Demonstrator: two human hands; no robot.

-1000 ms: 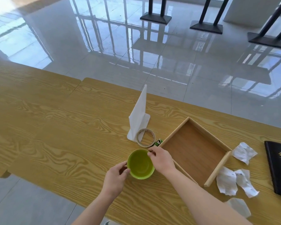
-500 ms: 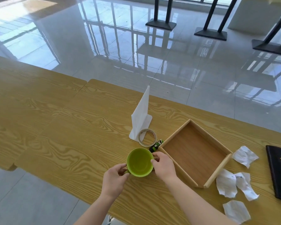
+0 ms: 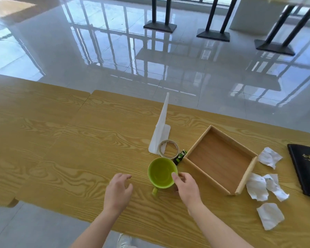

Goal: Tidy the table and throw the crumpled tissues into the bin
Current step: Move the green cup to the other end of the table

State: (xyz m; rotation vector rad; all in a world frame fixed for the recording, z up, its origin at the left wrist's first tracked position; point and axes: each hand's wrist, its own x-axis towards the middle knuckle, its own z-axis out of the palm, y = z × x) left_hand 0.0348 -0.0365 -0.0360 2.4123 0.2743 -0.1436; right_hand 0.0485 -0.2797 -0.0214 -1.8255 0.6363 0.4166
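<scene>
floor (image 3: 115, 56): glossy tiles (window reflections) | table legs (image 3: 213, 17): black | table (image 3: 61, 140): wood-grain

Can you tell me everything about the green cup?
The green cup is a bright lime mug, smooth and glossy, maybe plastic or ceramic. It stands upright on the wooden table, and nothing shows inside. A small handle sticks out at its near left side. The right hand holds its right rim, thumb on the edge; the left hand hovers open beside it, not touching. Just behind lie a tape roll and a small dark green packet.
</scene>
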